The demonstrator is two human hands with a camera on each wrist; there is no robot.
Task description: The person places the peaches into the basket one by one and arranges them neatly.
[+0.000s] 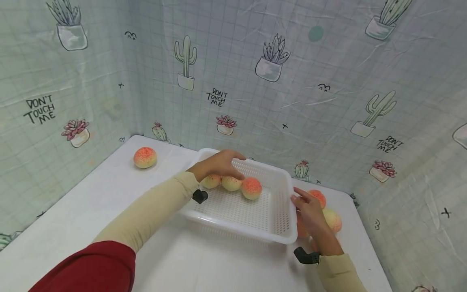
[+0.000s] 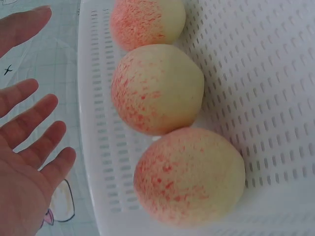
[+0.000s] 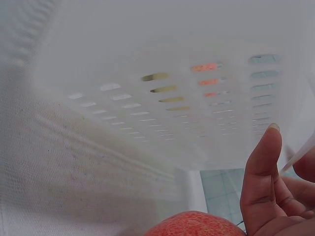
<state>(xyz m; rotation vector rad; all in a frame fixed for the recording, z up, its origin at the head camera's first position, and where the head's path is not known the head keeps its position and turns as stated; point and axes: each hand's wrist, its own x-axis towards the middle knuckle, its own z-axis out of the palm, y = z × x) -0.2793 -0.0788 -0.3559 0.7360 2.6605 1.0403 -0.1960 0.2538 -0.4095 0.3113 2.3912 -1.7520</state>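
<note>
A white perforated plastic basket (image 1: 233, 231) stands on the table with three red-and-yellow peaches in a row along its back side: the right one (image 1: 251, 188), the middle one (image 1: 231, 183) and the left one (image 1: 211, 181). My left hand (image 1: 220, 162) is over the basket's back rim; in the left wrist view its fingers (image 2: 42, 115) are spread, with nothing held, beside the peaches (image 2: 157, 89). At the right end, my right hand (image 1: 310, 211) grips the basket's rim between thumb (image 3: 263, 172) and fingers. A red peach (image 3: 194, 226) lies below that hand.
One more peach (image 1: 145, 157) lies at the table's back left. Several others, among them a pale one (image 1: 332, 220) and a red one (image 1: 316, 198), lie around my right hand. A cactus-print curtain (image 1: 233, 81) encloses the white table (image 1: 175, 259) at the back and sides.
</note>
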